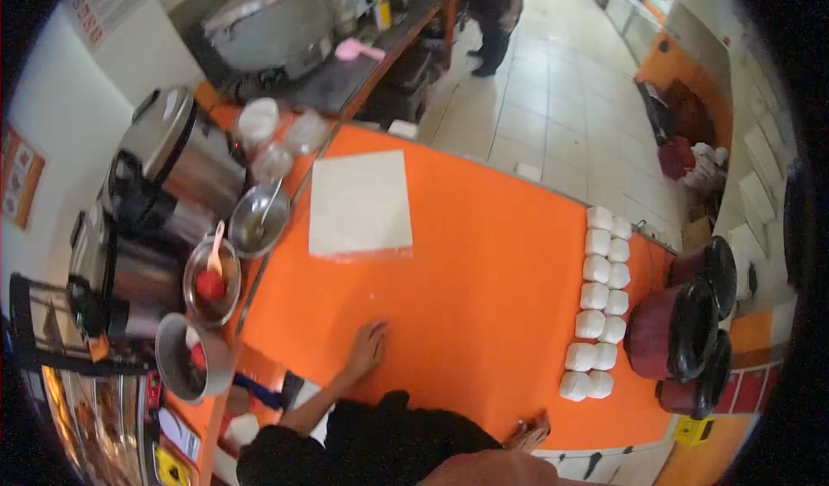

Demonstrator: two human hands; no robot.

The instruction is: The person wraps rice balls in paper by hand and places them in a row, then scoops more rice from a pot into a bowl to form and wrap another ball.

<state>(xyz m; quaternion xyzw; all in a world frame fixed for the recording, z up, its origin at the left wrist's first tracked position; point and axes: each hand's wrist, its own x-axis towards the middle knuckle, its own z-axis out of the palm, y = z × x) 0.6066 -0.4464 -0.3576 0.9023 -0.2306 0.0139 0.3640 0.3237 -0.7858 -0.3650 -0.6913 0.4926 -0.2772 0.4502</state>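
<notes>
My left hand [369, 348] rests on the orange tabletop [458, 313], its fingers stretched out and nothing in them. At the near edge of the table, my right hand [529, 432] is small and blurred in view; its fingers seem apart and I see no object in them. Beyond my left hand lies a square stack of thin white sheets [361, 201], with a clear plastic edge on its near side. To the right, white rounded bundles [591, 324] stand in two columns, away from both hands.
Steel bowls [261, 218] stand along the left edge, one holding a red item and a pink spoon [216, 257]. Large cookers [186, 153] sit behind them. Dark red lidded pots [665, 330] flank the bundles. A person [494, 19] stands on the tiled floor beyond.
</notes>
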